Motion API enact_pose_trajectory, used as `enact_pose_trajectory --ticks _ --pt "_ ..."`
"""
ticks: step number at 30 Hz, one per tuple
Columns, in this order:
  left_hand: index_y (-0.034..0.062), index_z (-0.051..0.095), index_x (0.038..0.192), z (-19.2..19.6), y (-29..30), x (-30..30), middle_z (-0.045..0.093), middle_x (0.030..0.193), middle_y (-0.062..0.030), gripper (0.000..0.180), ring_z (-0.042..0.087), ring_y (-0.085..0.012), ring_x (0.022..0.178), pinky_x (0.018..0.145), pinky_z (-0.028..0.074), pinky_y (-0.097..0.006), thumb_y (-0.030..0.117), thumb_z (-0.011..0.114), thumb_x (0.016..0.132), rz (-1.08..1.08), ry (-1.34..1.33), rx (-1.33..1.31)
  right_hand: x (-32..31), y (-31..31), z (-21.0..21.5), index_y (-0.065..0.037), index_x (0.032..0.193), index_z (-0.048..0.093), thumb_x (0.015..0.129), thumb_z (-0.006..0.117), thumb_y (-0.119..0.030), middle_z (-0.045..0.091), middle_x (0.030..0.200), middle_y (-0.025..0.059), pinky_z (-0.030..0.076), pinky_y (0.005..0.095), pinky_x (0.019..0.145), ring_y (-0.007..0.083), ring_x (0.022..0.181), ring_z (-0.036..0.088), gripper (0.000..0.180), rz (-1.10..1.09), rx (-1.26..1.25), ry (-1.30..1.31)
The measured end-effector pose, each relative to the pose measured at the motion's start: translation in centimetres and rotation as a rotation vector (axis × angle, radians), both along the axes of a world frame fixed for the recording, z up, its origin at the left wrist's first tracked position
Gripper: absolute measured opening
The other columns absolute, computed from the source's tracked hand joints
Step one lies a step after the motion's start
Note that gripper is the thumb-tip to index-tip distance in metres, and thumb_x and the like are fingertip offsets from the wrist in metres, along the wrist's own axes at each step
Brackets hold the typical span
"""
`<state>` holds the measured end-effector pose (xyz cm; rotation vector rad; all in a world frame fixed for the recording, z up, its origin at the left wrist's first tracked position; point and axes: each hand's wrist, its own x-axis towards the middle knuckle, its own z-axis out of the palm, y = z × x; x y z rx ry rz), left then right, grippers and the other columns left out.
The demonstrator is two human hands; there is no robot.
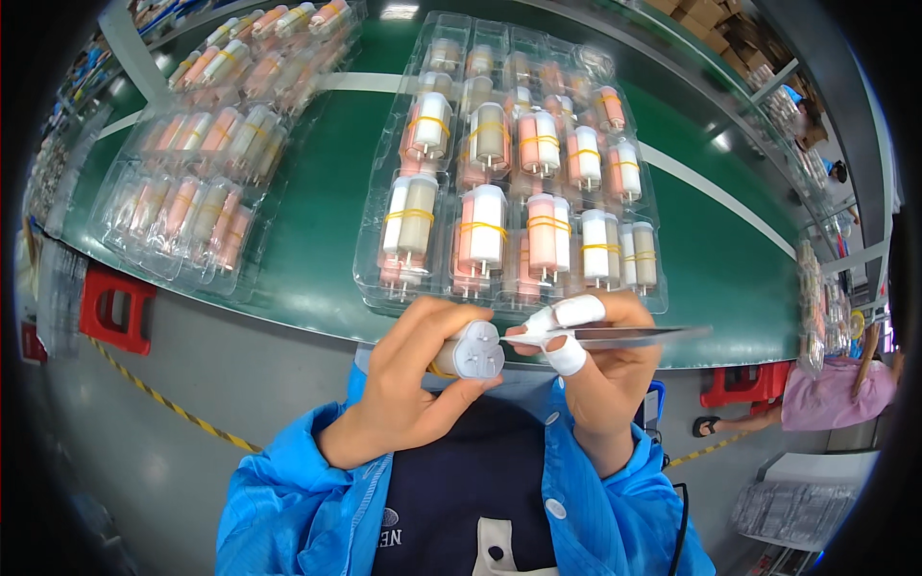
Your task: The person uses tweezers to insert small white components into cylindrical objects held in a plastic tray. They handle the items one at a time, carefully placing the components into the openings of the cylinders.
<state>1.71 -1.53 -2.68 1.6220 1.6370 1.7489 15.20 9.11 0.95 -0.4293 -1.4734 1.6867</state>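
Note:
My left hand (413, 374) is closed round a bundle of tubes, its pale grey three-lobed end (479, 351) turned up toward me. A bit of yellow band shows by the palm; the rest of the bundle is hidden. White wraps cover the thumb and a finger of my right hand (605, 360), which pinches metal tweezers (624, 336). Their tip points left and comes close to the rim of the grey end; whether it touches, I cannot tell. Both hands are in front of my body at the bench's near edge.
On the green bench (317, 192), a clear plastic tray (370, 274) holds several pink, white and grey tube bundles with yellow bands. More filled trays (163, 254) are stacked at the left. Red stools (115, 312) stand below. Another person in pink (831, 394) is at the far right.

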Motion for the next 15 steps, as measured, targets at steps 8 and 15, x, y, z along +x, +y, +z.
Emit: enact_pose_trajectory --ticks 8,15 --pt "-0.0029 0.057 0.112 -0.24 0.16 0.29 0.059 0.094 -0.0161 0.046 0.059 -0.0282 0.081 0.069 0.047 -0.034 0.003 0.076 0.070 0.001 -0.017 0.007 0.05 0.28 -0.90 0.005 0.094 0.064 0.077 0.071 0.004 0.067 0.089 0.0159 0.054 0.0273 0.068 0.0184 0.081 0.066 0.018 0.019 0.311 -0.025" --pt "-0.0033 0.056 0.112 -0.10 0.21 0.30 0.058 0.094 -0.0167 0.047 0.059 -0.0289 0.080 0.068 0.047 -0.035 0.003 0.076 0.069 0.021 0.020 0.012 -0.16 0.24 -0.88 0.003 0.092 0.066 0.076 0.073 0.003 0.068 0.086 0.0160 0.054 0.0277 0.067 0.0190 0.078 0.067 0.017 -0.034 0.377 -0.072"
